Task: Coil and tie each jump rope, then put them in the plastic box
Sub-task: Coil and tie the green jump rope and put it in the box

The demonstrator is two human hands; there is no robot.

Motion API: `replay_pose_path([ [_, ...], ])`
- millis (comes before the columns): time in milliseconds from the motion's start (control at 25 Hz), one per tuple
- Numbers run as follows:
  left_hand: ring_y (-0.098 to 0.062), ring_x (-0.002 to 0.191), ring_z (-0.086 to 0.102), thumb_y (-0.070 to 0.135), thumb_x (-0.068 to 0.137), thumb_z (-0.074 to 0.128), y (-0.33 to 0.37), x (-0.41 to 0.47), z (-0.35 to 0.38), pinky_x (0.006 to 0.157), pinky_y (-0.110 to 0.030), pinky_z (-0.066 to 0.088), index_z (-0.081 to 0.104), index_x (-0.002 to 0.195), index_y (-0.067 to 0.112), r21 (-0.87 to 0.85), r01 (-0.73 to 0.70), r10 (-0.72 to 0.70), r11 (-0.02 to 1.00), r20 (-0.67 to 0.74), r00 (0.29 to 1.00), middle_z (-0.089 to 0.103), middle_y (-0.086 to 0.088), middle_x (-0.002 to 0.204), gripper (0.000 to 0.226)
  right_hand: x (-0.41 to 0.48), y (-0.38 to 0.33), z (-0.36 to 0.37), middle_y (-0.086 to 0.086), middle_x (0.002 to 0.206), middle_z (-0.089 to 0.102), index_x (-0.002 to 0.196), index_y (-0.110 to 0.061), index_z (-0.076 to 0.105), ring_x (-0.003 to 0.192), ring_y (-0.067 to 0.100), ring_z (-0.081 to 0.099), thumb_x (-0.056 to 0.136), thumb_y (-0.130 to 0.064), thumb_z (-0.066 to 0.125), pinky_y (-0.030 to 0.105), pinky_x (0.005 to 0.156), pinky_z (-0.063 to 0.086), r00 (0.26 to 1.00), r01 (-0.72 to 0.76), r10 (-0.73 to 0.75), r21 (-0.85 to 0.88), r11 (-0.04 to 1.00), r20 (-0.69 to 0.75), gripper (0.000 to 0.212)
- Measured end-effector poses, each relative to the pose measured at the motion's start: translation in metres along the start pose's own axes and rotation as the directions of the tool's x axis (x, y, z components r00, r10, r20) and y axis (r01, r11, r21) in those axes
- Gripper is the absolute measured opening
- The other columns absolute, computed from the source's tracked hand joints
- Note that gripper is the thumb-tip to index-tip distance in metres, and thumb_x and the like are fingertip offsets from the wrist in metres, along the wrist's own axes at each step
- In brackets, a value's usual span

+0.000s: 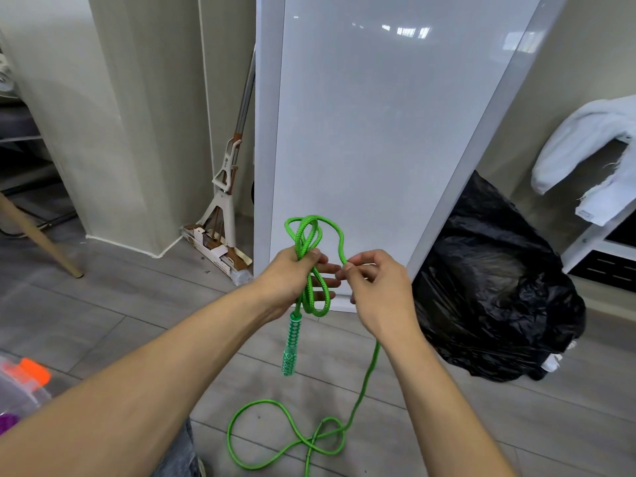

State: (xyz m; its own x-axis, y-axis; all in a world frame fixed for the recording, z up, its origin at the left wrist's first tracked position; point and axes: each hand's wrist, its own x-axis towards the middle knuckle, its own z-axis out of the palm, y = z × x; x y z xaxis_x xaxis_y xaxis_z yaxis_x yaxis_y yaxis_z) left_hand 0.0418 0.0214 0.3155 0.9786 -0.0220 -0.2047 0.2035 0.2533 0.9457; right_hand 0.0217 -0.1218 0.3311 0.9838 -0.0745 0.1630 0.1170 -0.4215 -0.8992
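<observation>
Both hands hold the green jump rope point(323, 308) mid-coil, above the floor point(137, 321).
Left hand point(292, 280) grips a bunch of loops, fingers curled round them; loops stick out above and below the fist, one handle point(290, 349) hangs straight down under it. Right hand point(375, 290), just beside the left, pinches a single strand. Slack trails down below the right hand into loose curls on the floor. Clear box point(20, 390), probably the plastic one, far left of the left hand, mostly cut off.

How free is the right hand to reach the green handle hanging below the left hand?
Probably yes: the handle hangs in open air below the left hand, nothing between. But the right hand is pinching the rope and would have to let go first.
</observation>
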Motion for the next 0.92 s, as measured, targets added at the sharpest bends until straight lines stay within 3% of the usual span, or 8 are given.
replay_pose_path([
  [120,-0.040,0.094,0.071,0.020,0.106,0.042,-0.005,-0.003,0.006,0.080,-0.051,0.060,0.061,0.106,-0.003,0.006,0.012,-0.012,1.000,0.010,1.000,0.070,-0.028,0.103,0.030,-0.007,-0.001,0.007,-0.007,0.077,0.072,0.087,-0.025,0.067,0.061,-0.002,0.065,0.091,-0.020,0.067,0.013,0.055,0.043,0.999,0.039,-0.038,-0.046,0.998,0.029,0.006],
  [240,-0.038,0.090,0.070,0.020,0.105,0.044,-0.006,-0.004,0.009,0.071,-0.045,0.060,0.063,0.100,0.000,0.017,0.069,-0.068,0.997,-0.023,0.997,0.069,-0.027,0.102,0.028,-0.011,-0.001,0.012,-0.010,0.076,0.070,0.087,-0.024,0.072,0.067,-0.007,0.062,0.090,-0.023,0.069,0.006,0.052,0.039,0.997,0.067,-0.064,-0.119,0.991,0.037,0.004],
  [320,-0.042,0.094,0.068,0.014,0.103,0.048,-0.006,0.000,0.007,0.077,-0.052,0.058,0.059,0.096,0.003,-0.022,0.076,-0.077,0.997,-0.096,0.992,0.066,-0.026,0.101,0.018,-0.012,0.000,0.012,-0.014,0.080,0.071,0.092,-0.028,0.075,0.069,-0.008,0.060,0.091,-0.023,0.065,0.004,0.054,0.038,0.992,0.080,-0.063,-0.162,0.984,0.106,0.011],
  [400,-0.041,0.086,0.068,0.008,0.102,0.047,-0.002,0.005,0.004,0.081,-0.056,0.055,0.054,0.095,0.004,-0.098,0.039,-0.054,0.994,-0.152,0.987,0.064,-0.024,0.098,0.011,-0.013,-0.001,0.012,-0.015,0.085,0.071,0.100,-0.031,0.074,0.071,-0.004,0.060,0.093,-0.022,0.060,0.009,0.058,0.038,0.982,0.085,-0.050,-0.191,0.978,0.183,0.018],
  [480,-0.032,0.070,0.068,0.006,0.104,0.041,0.005,0.006,0.003,0.072,-0.048,0.058,0.048,0.099,0.003,-0.223,-0.010,-0.025,0.975,-0.155,0.988,0.060,-0.015,0.086,0.010,-0.013,-0.003,0.012,-0.008,0.077,0.069,0.094,-0.028,0.069,0.068,0.003,0.059,0.095,-0.031,0.057,0.018,0.053,0.037,0.985,0.064,-0.018,-0.266,0.962,0.174,0.012],
  [560,-0.025,0.059,0.065,0.007,0.106,0.038,0.011,0.006,0.001,0.059,-0.041,0.061,0.046,0.098,0.004,-0.373,-0.052,-0.006,0.926,-0.153,0.988,0.051,-0.008,0.075,0.011,-0.011,-0.004,0.009,-0.005,0.070,0.065,0.085,-0.023,0.065,0.063,0.008,0.057,0.097,-0.038,0.053,0.023,0.051,0.035,0.979,0.070,0.006,-0.367,0.928,0.202,0.023],
  [760,-0.011,0.034,0.030,0.012,0.106,0.035,0.020,0.018,-0.022,0.037,-0.016,0.035,0.043,0.079,0.014,-0.481,-0.036,-0.087,0.876,-0.231,0.969,0.036,0.004,0.047,0.028,-0.009,-0.001,-0.004,-0.002,0.060,0.057,0.090,-0.016,0.070,0.050,0.015,0.047,0.104,-0.029,0.043,0.027,0.055,0.039,0.778,0.022,0.119,-0.216,0.976,0.617,0.033],
  [920,-0.013,0.036,0.039,0.018,0.107,0.037,0.027,0.025,-0.039,0.043,-0.023,0.050,0.043,0.078,0.012,-0.533,-0.047,-0.112,0.845,-0.262,0.959,0.036,0.004,0.041,0.030,-0.005,0.004,-0.028,0.001,0.061,0.054,0.098,-0.013,0.073,0.048,0.015,0.044,0.104,-0.028,0.046,0.025,0.051,0.037,0.641,-0.001,0.232,-0.301,0.954,0.731,0.031],
])
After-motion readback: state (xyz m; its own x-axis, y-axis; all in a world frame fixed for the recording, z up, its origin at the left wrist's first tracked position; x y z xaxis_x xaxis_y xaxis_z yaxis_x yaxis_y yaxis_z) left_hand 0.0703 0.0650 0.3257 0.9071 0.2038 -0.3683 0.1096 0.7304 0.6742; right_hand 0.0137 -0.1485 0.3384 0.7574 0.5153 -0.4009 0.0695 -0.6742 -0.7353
